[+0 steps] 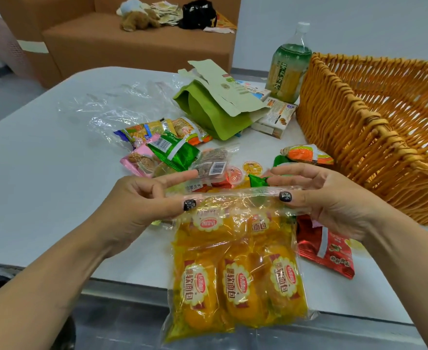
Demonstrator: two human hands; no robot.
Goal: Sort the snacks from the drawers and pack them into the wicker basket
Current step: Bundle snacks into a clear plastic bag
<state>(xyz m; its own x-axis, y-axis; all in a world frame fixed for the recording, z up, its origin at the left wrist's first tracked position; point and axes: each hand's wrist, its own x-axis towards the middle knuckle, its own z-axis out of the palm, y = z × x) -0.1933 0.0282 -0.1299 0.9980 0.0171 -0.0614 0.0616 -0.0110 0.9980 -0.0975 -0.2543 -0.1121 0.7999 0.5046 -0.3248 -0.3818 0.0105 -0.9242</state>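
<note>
Both forearms reach in from seven and four o'clock, the left hand (142,198) and right hand (319,195) level, each pinching with thumb against outstretched fingers, dark-painted thumbnails facing up.

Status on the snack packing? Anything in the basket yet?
Done: yellow bread packs are grouped in a clear bag. In hand: left hand and right hand pinch its top edge. Left: the visible part of the wicker basket holds nothing, and loose snacks lie on the table.
</note>
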